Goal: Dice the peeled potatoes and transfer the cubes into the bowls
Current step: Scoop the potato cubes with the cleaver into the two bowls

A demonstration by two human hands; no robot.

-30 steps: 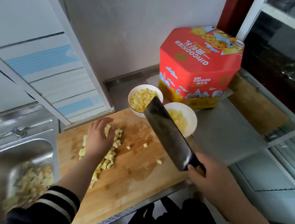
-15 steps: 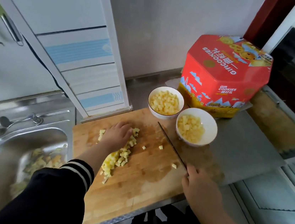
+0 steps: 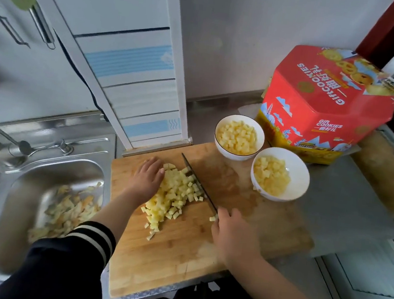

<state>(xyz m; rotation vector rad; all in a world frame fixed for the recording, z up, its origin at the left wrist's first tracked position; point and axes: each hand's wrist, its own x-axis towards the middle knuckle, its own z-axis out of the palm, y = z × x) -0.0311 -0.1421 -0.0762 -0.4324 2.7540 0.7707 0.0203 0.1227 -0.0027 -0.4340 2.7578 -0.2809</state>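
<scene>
A pile of yellow potato cubes (image 3: pixel 174 196) lies on the wooden cutting board (image 3: pixel 177 258). My left hand (image 3: pixel 147 180) rests flat against the pile's left side, fingers straight. My right hand (image 3: pixel 232 235) grips the handle of a cleaver (image 3: pixel 197 185), whose blade stands on edge against the pile's right side. Two white bowls sit at the board's far right corner: the farther bowl (image 3: pixel 239 137) is heaped with cubes, the nearer bowl (image 3: pixel 280 174) is partly filled.
A red cookie tin (image 3: pixel 328 103) stands behind the bowls. A steel sink (image 3: pixel 35 204) on the left holds potato peelings, with a faucet (image 3: pixel 5 145) behind it. A cabinet door edge (image 3: pixel 145 118) sits behind the board. Grey counter (image 3: pixel 345 205) extends right.
The cleaver came down from the air onto the board and slid left against the cubes. Scattered cubes are now gathered into one pile between blade and left hand.
</scene>
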